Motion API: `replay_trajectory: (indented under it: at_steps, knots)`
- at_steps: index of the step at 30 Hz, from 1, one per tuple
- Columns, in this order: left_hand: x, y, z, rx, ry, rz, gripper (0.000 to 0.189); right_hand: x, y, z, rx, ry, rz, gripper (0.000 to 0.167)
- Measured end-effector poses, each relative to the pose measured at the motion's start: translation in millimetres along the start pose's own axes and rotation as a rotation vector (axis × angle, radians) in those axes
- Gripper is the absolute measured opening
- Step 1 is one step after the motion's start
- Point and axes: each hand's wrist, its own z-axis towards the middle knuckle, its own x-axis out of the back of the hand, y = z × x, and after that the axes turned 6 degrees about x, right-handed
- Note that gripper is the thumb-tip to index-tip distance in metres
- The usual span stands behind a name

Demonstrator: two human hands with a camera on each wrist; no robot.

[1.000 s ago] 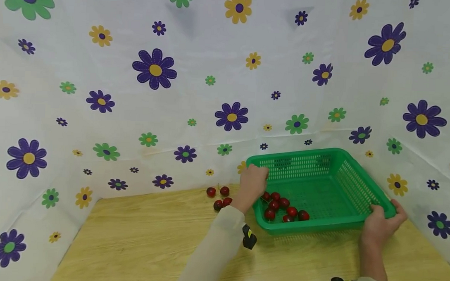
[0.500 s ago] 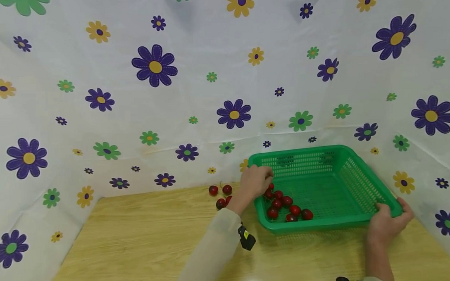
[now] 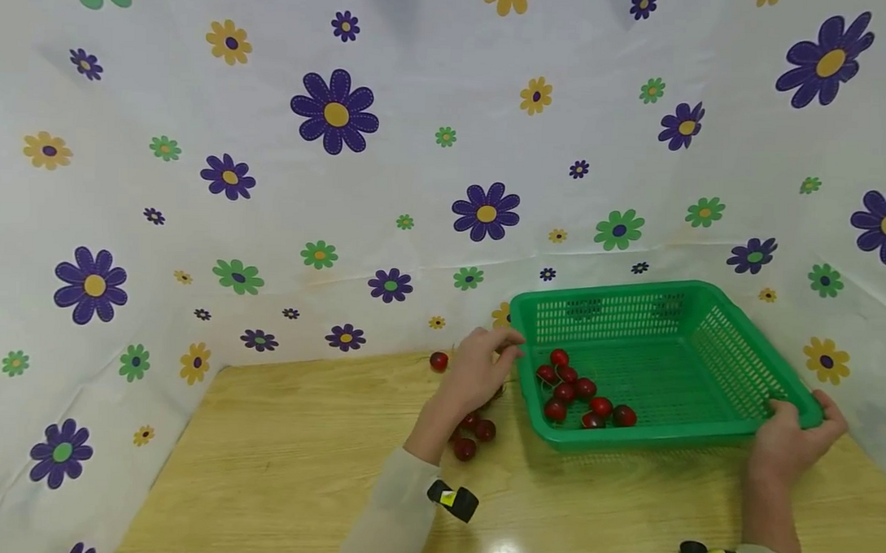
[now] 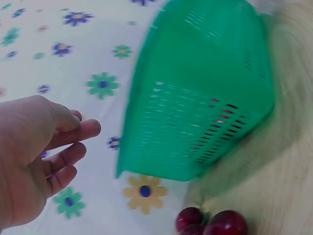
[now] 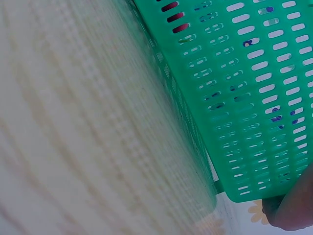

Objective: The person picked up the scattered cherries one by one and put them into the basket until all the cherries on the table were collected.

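Note:
A green plastic basket [image 3: 653,437] with slotted sides stands at the right, with several dark red cherries [image 3: 584,387] inside near its left end. My right hand [image 3: 785,443] grips its front right corner, thumb over the rim and fingers outside; in the right wrist view only part of that hand [image 5: 293,205] shows beside the slotted wall [image 5: 264,98]. Just left of the basket hovers my left hand [image 3: 472,375], holding nothing. The left wrist view has its fingers [image 4: 73,154] loosely bent, apart from the basket's wall [image 4: 181,127]. Loose cherries [image 3: 465,450] lie below it, partly hidden.
One cherry [image 3: 438,361] lies farther back on the wooden table [image 3: 298,450], near the flowered cloth [image 3: 387,185] that hangs behind. The same cloth rises along the left and right sides. A dark device [image 3: 453,500] is strapped to my left wrist.
My left hand has come away from the basket's left rim, moving left and toward me. Another cherry shows inside the basket, and more table cherries are visible. My right hand keeps its grip.

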Motion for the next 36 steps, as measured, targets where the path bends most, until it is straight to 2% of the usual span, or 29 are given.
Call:
replay_trajectory:
  at_steps: [6, 11, 14, 18, 23, 29, 36]
  knots:
    - [19.3, -7.3, -29.3, 0.038, 0.146, -0.128, 0.017, 0.9, -0.2, 2.6, 0.004, -0.002, 0.014, 0.048]
    - [27.0, -16.9, -51.2, 0.108, 0.236, -0.244, 0.014, 2.2, -0.1, 4.1, -0.002, -0.005, 0.020, 0.048]
    - [31.0, -21.5, -58.3, 0.137, 0.277, -0.214, 0.012, 1.7, 1.2, 2.9, 0.014, 0.009, 0.001, 0.047]
    - [40.8, -23.6, -63.7, 0.132, 0.313, -0.142, 0.012, -0.1, 2.1, 0.2, 0.038, 0.026, -0.027, 0.047]
    - [53.4, -25.3, -71.2, 0.145, 0.345, -0.121, 0.013, -1.5, 0.9, -0.1, 0.038, 0.019, -0.032, 0.048]
    - [60.4, -28.3, -77.8, 0.169, 0.365, -0.095, 0.014, -1.4, 0.4, -0.8, 0.023, 0.016, -0.038, 0.048]
    - [63.5, -31.8, -82.8, 0.169, 0.366, -0.079, 0.015, -0.7, 1.3, -3.1, -0.008, 0.002, -0.025, 0.048]
